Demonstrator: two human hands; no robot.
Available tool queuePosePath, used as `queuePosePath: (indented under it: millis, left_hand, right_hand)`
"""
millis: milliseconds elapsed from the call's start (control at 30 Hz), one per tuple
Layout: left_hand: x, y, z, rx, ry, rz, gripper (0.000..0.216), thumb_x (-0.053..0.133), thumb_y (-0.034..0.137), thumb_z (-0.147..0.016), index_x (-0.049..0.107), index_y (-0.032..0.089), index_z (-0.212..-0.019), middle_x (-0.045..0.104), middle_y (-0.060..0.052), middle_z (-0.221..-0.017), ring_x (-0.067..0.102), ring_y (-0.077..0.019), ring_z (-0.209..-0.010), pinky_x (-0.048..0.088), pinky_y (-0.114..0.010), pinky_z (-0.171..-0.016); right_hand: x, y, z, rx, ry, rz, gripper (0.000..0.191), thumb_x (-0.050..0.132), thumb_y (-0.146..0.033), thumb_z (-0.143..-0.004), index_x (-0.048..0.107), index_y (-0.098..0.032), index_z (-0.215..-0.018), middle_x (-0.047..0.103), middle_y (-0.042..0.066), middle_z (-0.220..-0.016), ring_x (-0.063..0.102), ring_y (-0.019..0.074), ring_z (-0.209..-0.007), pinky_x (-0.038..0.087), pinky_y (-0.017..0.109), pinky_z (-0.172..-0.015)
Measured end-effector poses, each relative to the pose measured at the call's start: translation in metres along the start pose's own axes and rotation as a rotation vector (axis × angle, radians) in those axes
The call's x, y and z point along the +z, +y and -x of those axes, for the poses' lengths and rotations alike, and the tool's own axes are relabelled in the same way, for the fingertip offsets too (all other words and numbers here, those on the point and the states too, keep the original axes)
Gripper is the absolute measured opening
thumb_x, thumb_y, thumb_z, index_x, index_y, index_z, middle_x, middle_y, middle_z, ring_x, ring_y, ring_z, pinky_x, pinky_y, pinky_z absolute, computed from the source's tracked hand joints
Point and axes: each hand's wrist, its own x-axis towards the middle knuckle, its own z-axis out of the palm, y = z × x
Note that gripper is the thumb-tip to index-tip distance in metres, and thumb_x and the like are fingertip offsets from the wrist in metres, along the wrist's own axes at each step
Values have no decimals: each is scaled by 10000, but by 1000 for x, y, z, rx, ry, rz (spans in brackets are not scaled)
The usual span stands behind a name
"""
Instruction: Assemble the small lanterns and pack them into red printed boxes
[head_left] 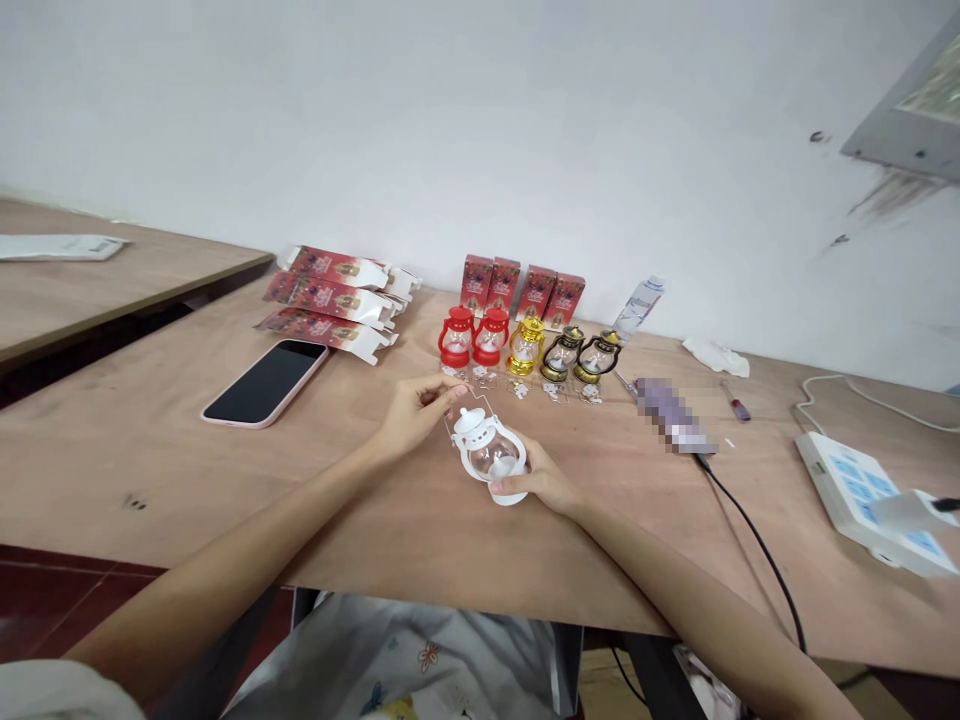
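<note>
A small white toy lantern [486,448] is tilted just above the wooden table [375,520]. My right hand [544,482] is wrapped round its base and body. My left hand [414,410] pinches the thin wire handle at the lantern's top. Behind them stands a row of small lanterns: two red ones [474,338], a gold one [526,346] and two dark bronze ones [581,355].
Several red boxes [521,287] stand upright by the wall, and flattened red cartons [330,298] lie to the left. A black phone [266,382] lies face up at left. A white power strip [862,490], a black cable [750,530] and a screwdriver [736,403] are at right.
</note>
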Motion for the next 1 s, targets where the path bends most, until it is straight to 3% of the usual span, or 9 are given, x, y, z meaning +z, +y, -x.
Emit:
queuePosePath:
  millis: [367,700,1000]
  left_hand:
    - [4,-9,0,-45,1,-76,317,595,446,-775,652,135,-762,564,13,-546,522,-95,-473,405,-193,-461]
    - [4,-8,0,-85,9,-79,295,569,419,-785,624,131,-750,539,21,-507,489,-89,-458,386,-192,-452]
    - [5,-7,1,-87,8,-83,271,570,407,-778,614,142,-744,548,20,-519,504,-94,-456,391,-192,-454]
  right_hand:
    - [-3,0,0,-13,-51,65,535,822,-285,-508,611,-183,-989,615,-4,-917,527,155,-848,410,267,-772]
    - [2,-2,1,-12,-22,12,594,803,-297,-546,586,-184,-1087,645,13,-968,556,156,-841,422,290,-813]
    - [3,-8,3,13,-26,17,511,807,-286,-518,608,-183,-977,630,-10,-868,531,139,-767,418,266,-744]
